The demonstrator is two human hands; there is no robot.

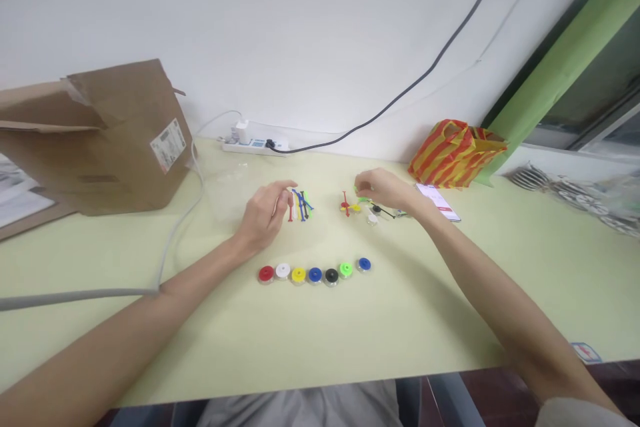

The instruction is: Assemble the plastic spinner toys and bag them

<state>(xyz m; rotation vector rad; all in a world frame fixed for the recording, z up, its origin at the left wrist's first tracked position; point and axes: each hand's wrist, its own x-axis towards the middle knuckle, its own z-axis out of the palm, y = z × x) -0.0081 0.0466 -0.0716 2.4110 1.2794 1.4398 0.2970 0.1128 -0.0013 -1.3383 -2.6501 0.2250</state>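
My left hand [264, 215] rests on the table, index finger and thumb slightly apart, beside a bunch of thin coloured plastic sticks [301, 207] in red, white, yellow, blue, black and green. My right hand [383, 187] bends down with its fingers drawn together over a small cluster; what they grip is hidden, with a bit of green at the fingertips. Below it lie a red piece with a stick [345, 205], a black one with a stick [377, 209] and a white disc [373, 219]. Nearer me stands a row of coloured round discs, among them a yellow disc [299, 275].
An open cardboard box [125, 140] stands at the left, with a grey cable [170, 240] by my left forearm. At the back are a power strip [255, 145], a striped bag [450, 153] and a phone [440, 202]. Metal parts in plastic [575, 193] lie far right.
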